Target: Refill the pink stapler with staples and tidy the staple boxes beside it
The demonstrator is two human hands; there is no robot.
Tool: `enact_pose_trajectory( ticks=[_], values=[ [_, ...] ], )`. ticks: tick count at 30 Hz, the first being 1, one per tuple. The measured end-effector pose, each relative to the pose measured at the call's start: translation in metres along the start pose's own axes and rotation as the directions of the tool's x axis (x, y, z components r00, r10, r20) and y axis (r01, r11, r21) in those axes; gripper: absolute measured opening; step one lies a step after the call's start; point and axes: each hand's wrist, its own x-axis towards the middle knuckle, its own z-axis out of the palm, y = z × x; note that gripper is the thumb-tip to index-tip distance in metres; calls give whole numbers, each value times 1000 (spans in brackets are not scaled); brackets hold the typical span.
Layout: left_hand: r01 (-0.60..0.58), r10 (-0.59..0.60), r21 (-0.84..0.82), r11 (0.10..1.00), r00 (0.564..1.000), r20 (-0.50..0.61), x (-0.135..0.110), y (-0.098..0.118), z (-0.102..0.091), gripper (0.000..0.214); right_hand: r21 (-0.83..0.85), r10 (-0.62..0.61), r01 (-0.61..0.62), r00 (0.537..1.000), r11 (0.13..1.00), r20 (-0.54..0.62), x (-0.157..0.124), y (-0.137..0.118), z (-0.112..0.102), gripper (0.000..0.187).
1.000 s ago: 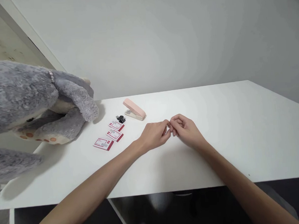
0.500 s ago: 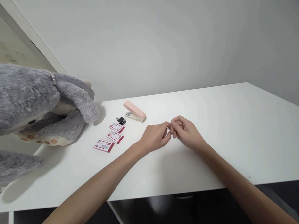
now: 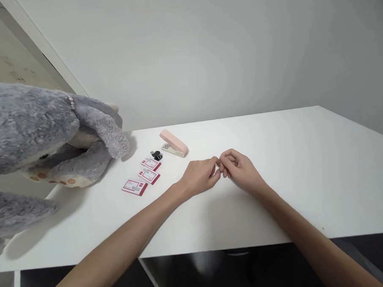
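My left hand (image 3: 201,175) and my right hand (image 3: 241,169) meet at the fingertips above the white table, their fingers curled. Whether something small sits between the fingertips is hidden. Beyond my left hand lies a pink and cream stapler (image 3: 175,141), its pink top arm raised at the far end. To its left is a small black object (image 3: 157,155) with a grey metal part. Three small white-and-red boxes lie left of my left hand: a far box (image 3: 151,164), a middle box (image 3: 149,176) and a near box (image 3: 134,186), each bearing a grey strip.
A big grey plush toy (image 3: 95,122) fills the left side and leans over the table's edge. The white table (image 3: 291,173) runs back to a pale wall (image 3: 206,54). Dark space (image 3: 216,269) shows below the table's front edge.
The whole view has shifted very slightly, so everything appears a little further right. My hands keep the same pose, fingertips together.
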Motion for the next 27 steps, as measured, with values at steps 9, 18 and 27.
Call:
enact_pose_trajectory(
  ticks=[9, 18, 27],
  values=[
    [2, -2, -2, 1000, 1000, 21, 0, 0, -1, 13, 9, 10, -10, 1000, 1000, 0, 0, 0, 0, 28],
    [-2, 2, 4, 1000, 1000, 21, 0, 0, 0, 14, 9, 5, -5, 1000, 1000, 2, 0, 2, 0, 30],
    [-20, 21, 18, 1000, 1000, -14, -1, -1, 2, 16, 4, 2, -2, 1000, 1000, -1, 0, 1, 0, 36]
  ],
)
